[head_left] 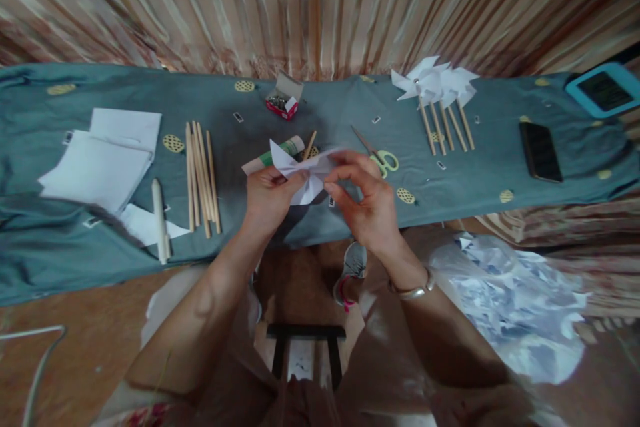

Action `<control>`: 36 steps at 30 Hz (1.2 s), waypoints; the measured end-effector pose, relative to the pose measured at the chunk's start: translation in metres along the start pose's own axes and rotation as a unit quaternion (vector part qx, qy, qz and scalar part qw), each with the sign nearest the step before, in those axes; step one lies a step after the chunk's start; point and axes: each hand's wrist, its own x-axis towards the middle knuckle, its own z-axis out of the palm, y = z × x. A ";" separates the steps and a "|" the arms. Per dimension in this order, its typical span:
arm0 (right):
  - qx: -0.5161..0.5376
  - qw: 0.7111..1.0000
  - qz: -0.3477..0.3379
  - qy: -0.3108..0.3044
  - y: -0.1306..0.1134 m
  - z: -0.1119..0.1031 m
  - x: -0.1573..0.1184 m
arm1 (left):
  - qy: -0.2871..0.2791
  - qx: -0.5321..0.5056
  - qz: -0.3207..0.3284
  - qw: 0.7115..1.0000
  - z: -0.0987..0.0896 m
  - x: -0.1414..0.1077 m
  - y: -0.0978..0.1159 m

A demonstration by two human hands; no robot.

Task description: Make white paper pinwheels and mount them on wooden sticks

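A white paper pinwheel [307,188], its blades folded toward the middle, is held above the near part of the table. My left hand [270,200] pinches it from the left, with the thumb pressed on its folds. From the right, my right hand [365,197] grips a blade between thumb and fingers. Just behind the paper lie a green and white tube [280,152] and a wooden stick [310,144], partly hidden by it. Scissors [383,159] with light green handles rest beyond my right hand. A small red box [283,106] of metal pins stands open farther back.
Several wooden sticks [203,180], a white pen-like tool [160,220] and white paper sheets [105,167] lie left. Pinwheels on sticks [435,84], a phone [541,152] and a blue-framed device [605,90] are right. A bag of paper scraps [515,300] sits below the table's edge.
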 end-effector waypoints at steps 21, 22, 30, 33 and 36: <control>0.190 0.978 0.085 -0.011 0.018 0.012 0.008 | -0.041 -0.039 -0.020 0.998 0.004 -0.010 0.010; 0.195 0.977 0.085 -0.013 0.019 0.012 0.008 | -0.043 -0.040 -0.018 0.998 0.004 -0.010 0.009; 0.224 0.970 0.090 -0.014 0.022 0.013 0.007 | -0.045 -0.038 -0.002 0.998 0.005 -0.011 0.011; 0.230 0.969 0.091 -0.016 0.021 0.014 0.007 | -0.042 -0.036 -0.003 0.998 0.006 -0.011 0.011; 0.229 0.970 0.085 -0.015 0.021 0.014 0.007 | -0.043 -0.037 -0.007 0.998 0.006 -0.012 0.012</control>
